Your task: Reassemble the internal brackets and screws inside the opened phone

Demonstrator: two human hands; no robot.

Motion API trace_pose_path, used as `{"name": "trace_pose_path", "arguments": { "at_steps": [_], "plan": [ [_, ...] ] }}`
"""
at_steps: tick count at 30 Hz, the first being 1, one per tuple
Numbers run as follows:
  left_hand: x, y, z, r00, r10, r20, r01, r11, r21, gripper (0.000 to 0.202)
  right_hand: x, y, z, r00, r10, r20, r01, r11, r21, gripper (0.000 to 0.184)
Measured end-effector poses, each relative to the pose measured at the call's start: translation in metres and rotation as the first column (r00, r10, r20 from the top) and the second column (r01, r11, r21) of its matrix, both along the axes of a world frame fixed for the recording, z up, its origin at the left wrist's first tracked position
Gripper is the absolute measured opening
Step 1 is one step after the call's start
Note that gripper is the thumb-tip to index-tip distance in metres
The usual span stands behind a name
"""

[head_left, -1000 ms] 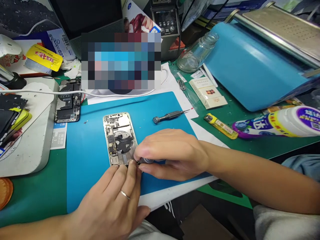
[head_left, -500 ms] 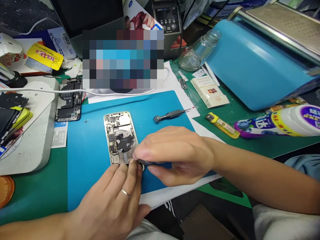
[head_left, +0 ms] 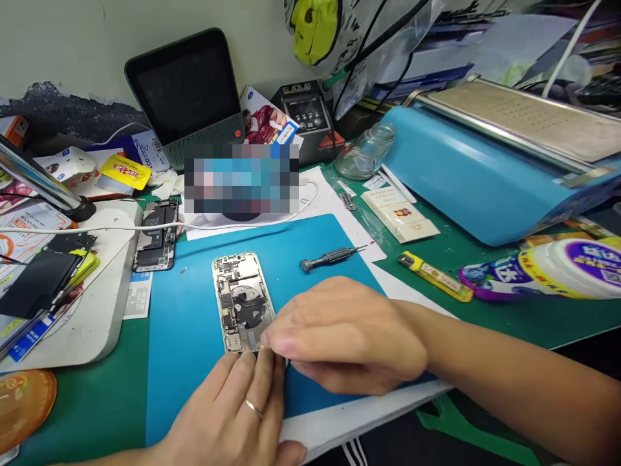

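Note:
An opened phone (head_left: 250, 304) lies on the blue mat (head_left: 187, 369), its inner boards and a round coil area showing. My left hand (head_left: 237, 401), with a ring on one finger, grips the phone's lower end, fingertips over the bottom edge. That edge is mostly hidden. Above the phone's lower right corner, my right hand (head_left: 347, 336) is closed in a pinch beside the left fingertips. Whatever sits in the pinch is hidden. A dark screwdriver (head_left: 332, 259) rests on the mat beyond my right hand. Tiny screws (head_left: 183, 270) lie left of the phone.
A second opened phone (head_left: 156, 234) lies at the mat's upper left. A white cable (head_left: 111, 228) crosses the desk. To the right are a cigarette box (head_left: 400, 213), a yellow box cutter (head_left: 434, 276), a white bottle (head_left: 548, 268), a glass jar (head_left: 366, 150) and a blue machine (head_left: 466, 175).
The camera has tilted up, so everything appears lower. My right thumb has drawn in closer under the fingers. The left hand stays at the phone's lower end.

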State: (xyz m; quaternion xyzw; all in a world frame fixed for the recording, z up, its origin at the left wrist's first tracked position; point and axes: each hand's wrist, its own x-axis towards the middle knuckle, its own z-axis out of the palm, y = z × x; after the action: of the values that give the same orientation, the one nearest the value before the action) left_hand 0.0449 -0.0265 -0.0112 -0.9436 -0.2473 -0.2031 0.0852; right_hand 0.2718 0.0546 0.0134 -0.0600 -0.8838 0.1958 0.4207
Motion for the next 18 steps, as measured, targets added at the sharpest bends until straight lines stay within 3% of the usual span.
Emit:
{"name": "trace_pose_path", "arguments": {
  "at_steps": [5, 10, 14, 18],
  "plan": [
    [0.0017, 0.0010, 0.0015, 0.999, 0.005, 0.036, -0.006, 1.000, 0.028, 0.043, -0.0002, 0.0015, -0.0013, 0.998, -0.053, -0.016, 0.054, 0.997, 0.054, 0.029],
    [0.0016, 0.0014, -0.0011, 1.000, -0.009, 0.023, 0.008, 1.000, 0.017, 0.043, -0.0006, -0.0006, 0.0015, 1.000, -0.012, -0.018, 0.012, 1.000, 0.005, 0.027],
    [0.0006, 0.0004, -0.0019, 1.000, -0.004, 0.002, 0.004, 1.000, 0.010, 0.041, -0.0017, -0.0020, 0.0022, 0.996, -0.091, 0.001, 0.091, 0.994, 0.067, 0.021],
    [0.0005, 0.0005, -0.0017, 1.000, -0.006, 0.016, 0.005, 1.000, 0.011, 0.041, -0.0026, -0.0028, 0.0023, 0.998, -0.059, -0.034, 0.060, 0.997, 0.045, 0.019]
  ]
}}
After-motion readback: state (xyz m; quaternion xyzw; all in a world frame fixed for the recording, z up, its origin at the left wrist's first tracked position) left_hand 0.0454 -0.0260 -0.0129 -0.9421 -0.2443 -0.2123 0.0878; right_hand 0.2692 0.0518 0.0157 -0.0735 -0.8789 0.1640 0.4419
